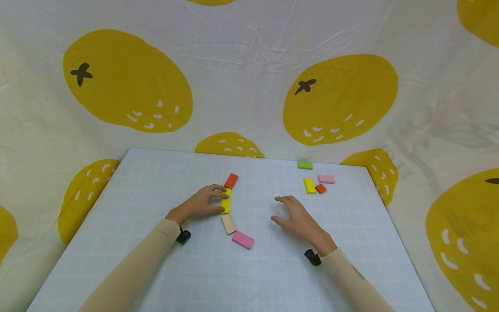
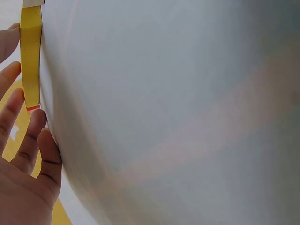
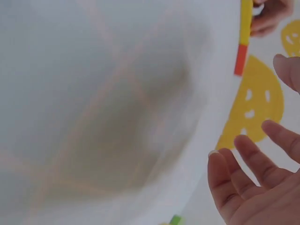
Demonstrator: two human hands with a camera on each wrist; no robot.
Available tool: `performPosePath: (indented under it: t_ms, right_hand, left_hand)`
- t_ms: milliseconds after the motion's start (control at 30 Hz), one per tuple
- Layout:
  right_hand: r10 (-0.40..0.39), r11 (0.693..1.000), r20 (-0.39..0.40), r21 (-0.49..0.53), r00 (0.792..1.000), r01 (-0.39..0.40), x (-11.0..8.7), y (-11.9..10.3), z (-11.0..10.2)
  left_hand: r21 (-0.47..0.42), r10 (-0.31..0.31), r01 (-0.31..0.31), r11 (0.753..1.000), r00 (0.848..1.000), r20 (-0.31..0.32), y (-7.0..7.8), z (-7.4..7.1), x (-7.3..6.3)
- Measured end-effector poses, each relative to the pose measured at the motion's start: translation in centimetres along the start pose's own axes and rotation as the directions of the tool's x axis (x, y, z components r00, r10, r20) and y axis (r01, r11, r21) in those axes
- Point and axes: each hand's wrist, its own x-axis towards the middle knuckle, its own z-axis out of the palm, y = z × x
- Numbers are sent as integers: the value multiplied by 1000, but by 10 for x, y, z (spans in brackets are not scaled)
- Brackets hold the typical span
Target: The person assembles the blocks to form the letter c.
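Note:
A yellow block [image 1: 226, 201] lies in a curving row of blocks on the table. The fingertips and thumb of my left hand [image 1: 202, 201] touch it along its left side and top, not wrapped round it, as the left wrist view shows the block [image 2: 32, 56]. A red block [image 1: 231, 180] is at its far end. A plain wood block [image 1: 228, 224] and a pink block [image 1: 243, 239] follow at the near end. My right hand [image 1: 298, 219] hovers to the right of the row, fingers spread and loosely bent, holding nothing.
At the back right lie a green block [image 1: 305, 165], a second yellow block [image 1: 309, 186], a second pink block [image 1: 326, 179] and a small red-orange block [image 1: 321, 188]. A white cloth with yellow fruit prints [image 1: 249, 99] hangs behind the pale gridded table [image 1: 156, 277].

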Motion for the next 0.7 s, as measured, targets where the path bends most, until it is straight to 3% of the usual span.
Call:
performPosePath:
  t_ms: [267, 700]
  right_hand:
    - [91, 996, -41, -9, 995, -92, 21, 36, -19]
    - [146, 989, -130, -18, 981, -150, 45, 79, -50]
  left_hand:
    - [-3, -2, 2, 1000, 1000, -4, 0, 0, 0]
    - [-9, -22, 22, 1000, 1000, 0, -1, 1, 0]
